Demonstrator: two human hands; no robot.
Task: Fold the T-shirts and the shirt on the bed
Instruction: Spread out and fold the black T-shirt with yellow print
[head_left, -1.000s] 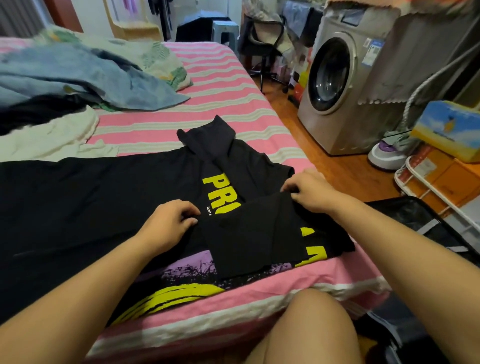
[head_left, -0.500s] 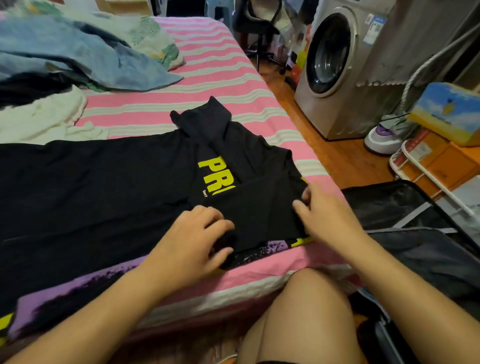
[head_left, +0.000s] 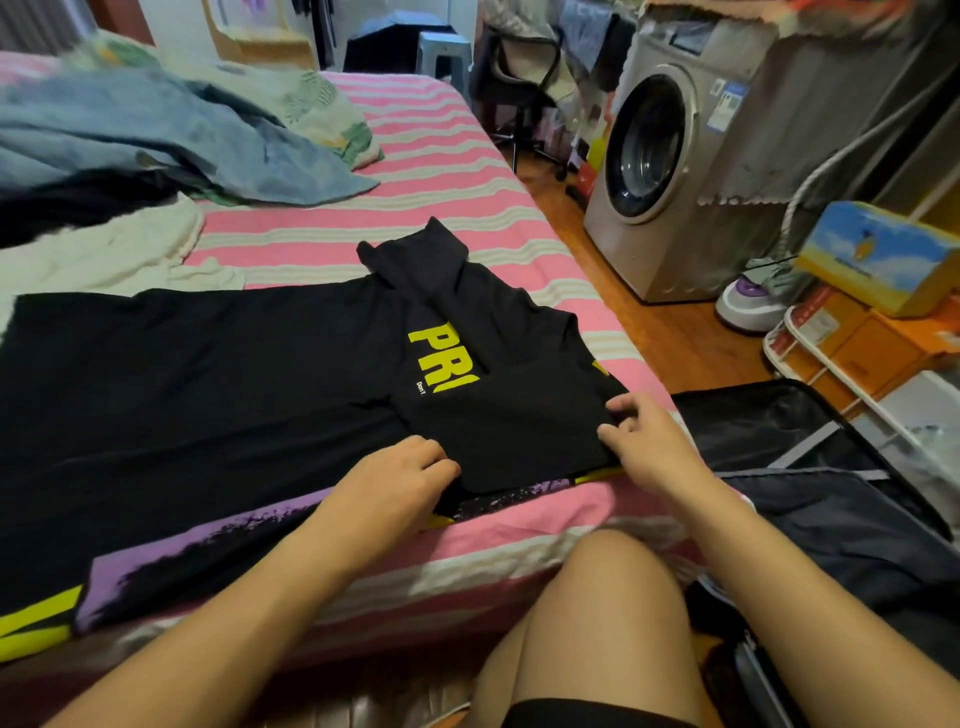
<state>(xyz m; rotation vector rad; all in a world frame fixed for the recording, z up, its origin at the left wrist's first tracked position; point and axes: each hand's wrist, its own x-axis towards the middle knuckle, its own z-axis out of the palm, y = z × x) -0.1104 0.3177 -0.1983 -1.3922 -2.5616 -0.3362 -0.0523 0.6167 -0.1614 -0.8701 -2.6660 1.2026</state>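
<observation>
A black T-shirt (head_left: 208, 374) with yellow lettering and a purple print lies spread across the pink striped bed (head_left: 426, 171). Its near sleeve is folded over onto the chest, covering part of the lettering. My left hand (head_left: 395, 478) has its curled fingers at the left corner of that folded flap and pinches it. My right hand (head_left: 644, 436) pinches the flap's right edge near the bed's side. The far sleeve sticks out toward the back. A pile of other clothes sits at the back left: a blue denim shirt (head_left: 156, 135), a cream garment (head_left: 104, 249) and a dark one.
A washing machine (head_left: 660, 161) stands right of the bed. An open dark suitcase (head_left: 831, 467) lies on the floor by my right arm. Boxes, a white wire rack (head_left: 841, 374) and a steam iron (head_left: 748, 301) sit at far right. My knee (head_left: 602, 597) is against the bed edge.
The folded sleeve flap has been drawn nearer the bed's front edge and laid flatter. Both hands moved down and toward me with it; the view shifted slightly.
</observation>
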